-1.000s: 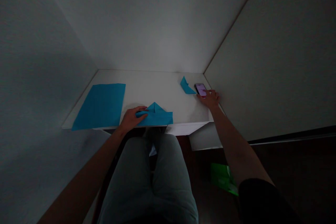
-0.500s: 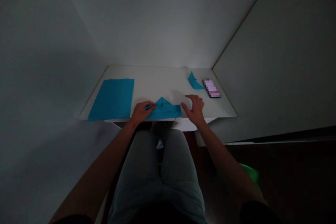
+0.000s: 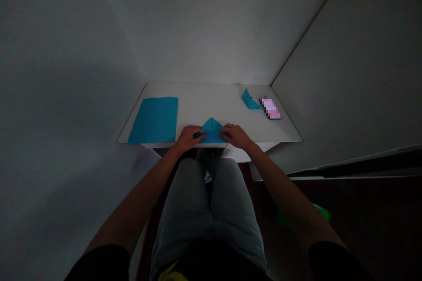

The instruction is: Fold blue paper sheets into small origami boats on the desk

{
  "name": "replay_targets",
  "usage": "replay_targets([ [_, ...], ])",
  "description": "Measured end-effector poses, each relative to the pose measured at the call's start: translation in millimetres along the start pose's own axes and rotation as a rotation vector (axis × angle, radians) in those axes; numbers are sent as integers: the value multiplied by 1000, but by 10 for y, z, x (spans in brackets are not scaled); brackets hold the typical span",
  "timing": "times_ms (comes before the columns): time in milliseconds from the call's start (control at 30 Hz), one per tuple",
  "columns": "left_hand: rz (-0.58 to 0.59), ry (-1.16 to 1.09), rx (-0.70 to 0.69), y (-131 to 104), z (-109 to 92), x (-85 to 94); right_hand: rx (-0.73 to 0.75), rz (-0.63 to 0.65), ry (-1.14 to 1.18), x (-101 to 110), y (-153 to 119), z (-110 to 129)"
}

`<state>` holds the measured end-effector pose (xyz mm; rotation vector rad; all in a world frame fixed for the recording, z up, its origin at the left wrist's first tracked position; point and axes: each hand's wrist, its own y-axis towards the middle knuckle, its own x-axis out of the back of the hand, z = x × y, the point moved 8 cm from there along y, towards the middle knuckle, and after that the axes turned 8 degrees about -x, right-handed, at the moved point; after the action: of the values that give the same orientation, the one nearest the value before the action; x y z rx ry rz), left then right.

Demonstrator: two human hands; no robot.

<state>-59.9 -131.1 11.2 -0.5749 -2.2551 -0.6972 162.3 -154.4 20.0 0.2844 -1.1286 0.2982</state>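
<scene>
The grip of the left hand [image 3: 188, 137] is closing thumb and fingers around the left end of the folded blue paper [image 3: 212, 128], and the right hand [image 3: 238, 136] is likewise pinching its right end. The folded piece is lying at the front edge of the white worktop [image 3: 207, 103], its peak pointing away from the person. A flat blue sheet [image 3: 154, 119] is lying to the left, while a small paper boat [image 3: 249, 100] and a lit phone [image 3: 271, 108] are resting close together toward the back right.
</scene>
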Motion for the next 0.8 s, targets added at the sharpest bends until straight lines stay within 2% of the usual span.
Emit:
replay_targets([
  [100, -6, 35, 134, 85, 72, 56, -145, -8, -17, 34, 119, -123],
  [167, -12, 130, 159, 143, 14, 88, -225, -109, -93, 103, 130, -137],
  [233, -32, 269, 108, 167, -146, 76, -248, -249, -177, 150, 66, -35],
  [300, -8, 351, 3, 132, -349, -57, -198, -306, -209, 70, -33, 145],
  [367, 55, 343, -93, 34, -504, -262, -109, -255, -176, -123, -133, 313],
  [433, 61, 333, -122, -92, -555, -377, -57, -212, -123, -281, -239, 379],
  [533, 16, 340, -90, -254, -475, -341, -59, -226, -101, -324, -376, 275],
  [667, 1, 327, -27, -383, -296, -170, -87, -214, -130, -232, -464, 67],
  [800, 10, 288, -22, -506, -250, -129, -158, -250, -99, -175, -553, -1],
])
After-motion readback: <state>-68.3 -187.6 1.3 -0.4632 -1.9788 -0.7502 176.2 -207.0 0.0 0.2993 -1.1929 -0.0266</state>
